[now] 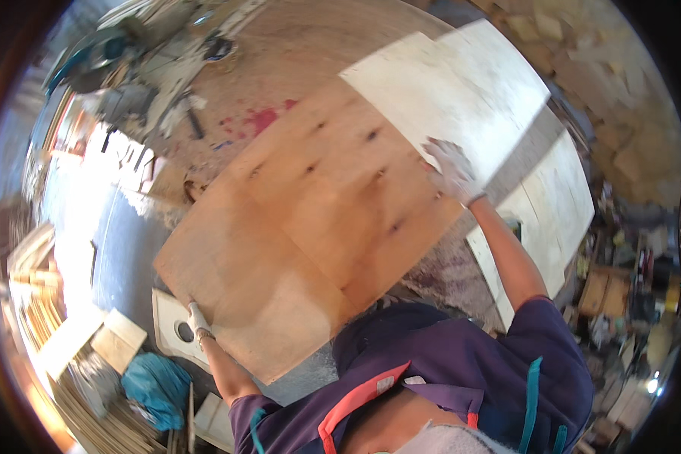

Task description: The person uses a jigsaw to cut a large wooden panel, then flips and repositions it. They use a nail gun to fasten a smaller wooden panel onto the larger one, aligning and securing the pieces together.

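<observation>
A large brown plywood sheet (303, 204) with several dark knots lies tilted across the table in front of me and juts past its near edge. My left hand (197, 321), in a pale glove, grips the sheet's left edge near the front; some of its fingers are hidden. At the right edge of the sheet is my right hand (452, 168), also gloved, with its fingers stretched out and somewhat blurred. Beyond that hand lie white boards (469, 83), and another white board (556, 200) rests farther right.
The worktable (280, 45) carries red stains and scraps. A power saw (102, 57) stands at the far left. Below on the left are a board with a round hole (166, 314), a blue bag (157, 390) and stacked wood strips (91, 420). Clutter (620, 303) fills the right.
</observation>
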A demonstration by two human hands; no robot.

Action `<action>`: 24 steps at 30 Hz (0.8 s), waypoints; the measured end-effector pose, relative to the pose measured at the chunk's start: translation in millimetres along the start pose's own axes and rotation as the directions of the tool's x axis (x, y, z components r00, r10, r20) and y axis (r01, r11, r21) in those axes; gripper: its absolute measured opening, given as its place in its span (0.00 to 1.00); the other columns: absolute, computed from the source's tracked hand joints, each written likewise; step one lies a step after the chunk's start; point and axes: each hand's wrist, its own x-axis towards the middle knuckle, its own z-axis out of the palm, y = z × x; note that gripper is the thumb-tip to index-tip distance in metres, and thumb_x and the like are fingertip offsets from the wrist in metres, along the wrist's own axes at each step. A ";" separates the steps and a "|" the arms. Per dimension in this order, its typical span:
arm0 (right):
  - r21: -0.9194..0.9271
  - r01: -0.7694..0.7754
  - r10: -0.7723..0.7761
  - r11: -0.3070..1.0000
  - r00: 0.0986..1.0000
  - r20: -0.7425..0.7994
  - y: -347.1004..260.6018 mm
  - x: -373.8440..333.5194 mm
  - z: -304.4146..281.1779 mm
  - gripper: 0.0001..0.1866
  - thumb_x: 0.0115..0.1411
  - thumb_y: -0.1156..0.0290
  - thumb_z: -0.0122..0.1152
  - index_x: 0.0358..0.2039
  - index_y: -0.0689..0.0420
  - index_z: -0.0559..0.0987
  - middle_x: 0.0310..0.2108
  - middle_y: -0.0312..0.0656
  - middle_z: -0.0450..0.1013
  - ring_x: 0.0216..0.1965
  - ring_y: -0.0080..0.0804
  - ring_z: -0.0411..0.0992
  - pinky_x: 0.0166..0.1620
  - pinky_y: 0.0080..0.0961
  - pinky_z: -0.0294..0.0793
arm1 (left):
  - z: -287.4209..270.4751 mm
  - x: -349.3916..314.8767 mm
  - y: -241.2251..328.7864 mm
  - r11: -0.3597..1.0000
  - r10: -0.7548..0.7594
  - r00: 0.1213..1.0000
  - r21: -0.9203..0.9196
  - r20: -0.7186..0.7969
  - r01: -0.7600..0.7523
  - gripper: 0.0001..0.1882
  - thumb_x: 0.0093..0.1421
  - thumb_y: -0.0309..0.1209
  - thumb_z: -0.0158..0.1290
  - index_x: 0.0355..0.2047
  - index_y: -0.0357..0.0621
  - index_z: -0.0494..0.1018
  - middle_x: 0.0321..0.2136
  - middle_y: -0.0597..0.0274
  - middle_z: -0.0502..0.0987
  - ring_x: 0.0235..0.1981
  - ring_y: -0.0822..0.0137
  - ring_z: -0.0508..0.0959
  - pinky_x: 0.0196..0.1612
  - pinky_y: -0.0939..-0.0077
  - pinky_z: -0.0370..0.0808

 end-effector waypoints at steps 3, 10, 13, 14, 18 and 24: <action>-0.137 -0.446 0.437 0.885 0.895 -0.087 56.8 -144.3 -46.0 0.19 0.61 0.60 0.62 0.50 0.55 0.75 0.48 0.51 0.76 0.50 0.55 0.73 0.52 0.46 0.73 | 42.8 -19.0 18.6 0.995 0.078 0.995 -0.063 0.058 -0.074 0.45 0.60 0.64 0.55 0.56 0.28 0.74 0.51 0.52 0.77 0.50 0.61 0.75 0.53 0.69 0.72; -0.304 -0.849 0.896 0.433 0.441 0.046 78.1 -336.7 -59.7 0.30 0.52 0.58 0.64 0.52 0.59 0.69 0.42 0.61 0.76 0.44 0.60 0.76 0.46 0.50 0.75 | 15.1 -29.3 0.2 0.990 0.117 0.992 0.080 -0.055 -0.112 0.53 0.55 0.71 0.54 0.56 0.26 0.69 0.50 0.41 0.77 0.50 0.50 0.78 0.51 0.57 0.74; -0.253 -0.869 0.905 0.425 0.415 0.096 93.8 -364.0 -49.0 0.39 0.50 0.60 0.65 0.62 0.58 0.66 0.44 0.60 0.76 0.45 0.59 0.77 0.49 0.48 0.76 | 19.8 -84.0 -13.7 0.978 0.111 0.969 0.198 -0.219 -0.067 0.58 0.52 0.73 0.54 0.58 0.24 0.64 0.52 0.36 0.76 0.52 0.45 0.78 0.53 0.52 0.74; -0.196 -0.865 0.887 0.462 0.452 0.100 94.5 -357.9 -42.9 0.41 0.50 0.61 0.65 0.64 0.57 0.64 0.44 0.60 0.76 0.45 0.59 0.76 0.50 0.48 0.76 | 14.7 -104.4 -19.1 0.967 0.118 0.949 0.251 -0.292 -0.043 0.58 0.51 0.73 0.55 0.59 0.24 0.63 0.53 0.35 0.75 0.53 0.44 0.77 0.53 0.50 0.74; -0.137 -0.835 0.845 0.533 0.515 0.146 95.5 -344.0 -22.2 0.53 0.50 0.65 0.69 0.73 0.56 0.51 0.50 0.61 0.75 0.51 0.58 0.75 0.53 0.45 0.76 | 32.1 -224.0 -43.2 0.974 -0.016 0.815 0.176 -0.579 0.144 0.59 0.50 0.72 0.55 0.61 0.26 0.62 0.56 0.33 0.73 0.55 0.42 0.76 0.56 0.45 0.72; -0.038 -0.871 0.864 0.490 0.480 0.150 131.6 -317.7 -3.0 0.56 0.53 0.65 0.66 0.75 0.57 0.41 0.53 0.62 0.73 0.54 0.55 0.74 0.56 0.45 0.75 | 92.2 -350.7 -51.0 0.459 -0.699 0.630 -0.888 -0.339 0.032 0.55 0.52 0.70 0.53 0.65 0.36 0.62 0.62 0.38 0.68 0.60 0.43 0.72 0.61 0.41 0.66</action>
